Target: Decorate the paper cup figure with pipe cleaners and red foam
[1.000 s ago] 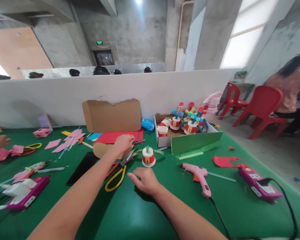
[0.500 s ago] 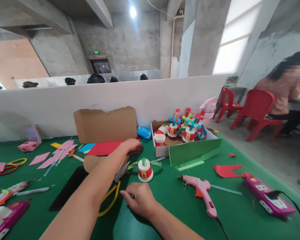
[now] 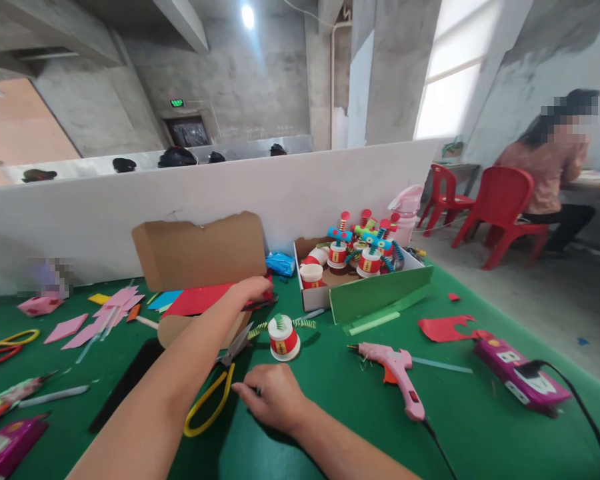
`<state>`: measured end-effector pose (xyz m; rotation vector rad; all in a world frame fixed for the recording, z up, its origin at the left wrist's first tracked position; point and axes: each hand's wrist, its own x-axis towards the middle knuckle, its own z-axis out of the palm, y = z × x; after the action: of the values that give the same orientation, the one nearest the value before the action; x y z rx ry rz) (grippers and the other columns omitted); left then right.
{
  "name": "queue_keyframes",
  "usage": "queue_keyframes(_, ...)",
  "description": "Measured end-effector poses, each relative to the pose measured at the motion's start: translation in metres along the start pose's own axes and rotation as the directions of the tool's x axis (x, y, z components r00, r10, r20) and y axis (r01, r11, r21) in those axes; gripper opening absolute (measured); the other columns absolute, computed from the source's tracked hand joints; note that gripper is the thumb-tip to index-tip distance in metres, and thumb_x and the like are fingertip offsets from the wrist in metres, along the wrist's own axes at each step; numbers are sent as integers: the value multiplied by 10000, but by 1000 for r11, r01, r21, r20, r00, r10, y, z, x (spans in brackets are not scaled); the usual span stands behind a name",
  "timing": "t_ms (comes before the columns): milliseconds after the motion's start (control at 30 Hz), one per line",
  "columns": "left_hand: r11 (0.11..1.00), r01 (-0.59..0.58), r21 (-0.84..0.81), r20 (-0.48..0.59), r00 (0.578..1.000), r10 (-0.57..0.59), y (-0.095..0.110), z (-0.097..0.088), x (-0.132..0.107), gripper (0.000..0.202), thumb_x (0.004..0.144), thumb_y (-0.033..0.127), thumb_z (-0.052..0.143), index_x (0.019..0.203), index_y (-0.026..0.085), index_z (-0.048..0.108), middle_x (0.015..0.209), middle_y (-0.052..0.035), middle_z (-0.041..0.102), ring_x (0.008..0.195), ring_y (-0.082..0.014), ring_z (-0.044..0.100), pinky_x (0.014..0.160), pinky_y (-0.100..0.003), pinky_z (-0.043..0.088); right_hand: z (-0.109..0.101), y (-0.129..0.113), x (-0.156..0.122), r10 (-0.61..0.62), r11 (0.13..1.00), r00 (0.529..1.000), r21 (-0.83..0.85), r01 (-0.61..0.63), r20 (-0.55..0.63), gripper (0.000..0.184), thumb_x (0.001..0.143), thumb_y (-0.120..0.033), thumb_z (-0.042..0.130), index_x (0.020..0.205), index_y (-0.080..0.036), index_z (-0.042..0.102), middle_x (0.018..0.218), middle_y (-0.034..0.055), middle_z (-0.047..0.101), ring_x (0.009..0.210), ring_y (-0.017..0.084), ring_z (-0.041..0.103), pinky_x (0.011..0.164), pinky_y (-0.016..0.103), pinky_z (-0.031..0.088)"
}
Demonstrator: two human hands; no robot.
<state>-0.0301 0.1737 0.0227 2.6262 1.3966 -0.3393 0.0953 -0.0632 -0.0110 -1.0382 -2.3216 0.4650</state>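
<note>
My left hand (image 3: 254, 289) reaches across to the far side, over the end of the red paper sheets (image 3: 200, 298). Its fingertips are hidden, so whether it grips a sheet cannot be told. My right hand (image 3: 275, 395) rests on the table with its fingers curled in and thumb out, nothing seen in it. Just beyond it stands an upside-down red and white paper cup (image 3: 285, 341) with folded green paper strips at its sides and top. Scissors with yellow handles (image 3: 229, 387) lie left of my right hand, partly beneath my left forearm.
A pink glue gun (image 3: 395, 373) lies right, near a purple power box (image 3: 523, 377). A box (image 3: 316, 300) behind holds several finished cup figures. Pink paper pieces (image 3: 105, 317), a cardboard flap (image 3: 200, 253) and a dark flat object (image 3: 125, 387) are left. A person (image 3: 545, 167) sits far right.
The view has shifted slightly, moving most things a little left in the picture. My left hand stays at the red paper, and my right hand keeps its place near the cup.
</note>
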Motion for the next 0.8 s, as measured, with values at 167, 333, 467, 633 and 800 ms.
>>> queue_keyframes(167,998,-7,68,44,999,4,-5,1,-5,202,651,291,650,809,192,729,832,-58,724,719,-198,610,629,-252,419,-2,-1,1,7,1000,999,6,-7,35,333,922,-347,520,678,-163,652,697,34,698,625,112,578,519,247,254)
queue_keyframes(333,994,-8,111,44,999,4,-2,3,-8,174,675,292,620,771,185,718,772,-52,712,675,-184,600,606,-245,409,-3,-1,2,25,1000,998,11,-26,61,334,924,-343,517,679,-163,656,698,34,695,637,115,580,522,243,252)
queue_keyframes(467,990,16,143,18,1000,-18,4,6,-8,196,682,195,560,803,160,711,866,-98,719,731,-201,620,632,-253,418,-3,-1,2,28,1000,997,9,-29,68,339,926,-347,516,677,-163,655,693,32,688,632,115,573,525,243,249)
queue_keyframes(633,988,42,149,30,998,-47,8,2,-10,208,686,199,559,826,148,704,889,-109,718,740,-203,625,620,-249,424,-3,-1,2,28,1000,997,7,-28,70,340,923,-355,519,679,-162,657,693,34,687,627,117,568,521,249,241)
queue_keyframes(800,990,15,143,96,995,-28,8,-7,-16,210,616,225,636,808,169,701,799,-61,713,681,-191,612,588,-241,427,-3,-2,2,34,999,997,22,-36,75,338,922,-354,522,682,-160,660,694,36,687,628,117,568,522,248,242)
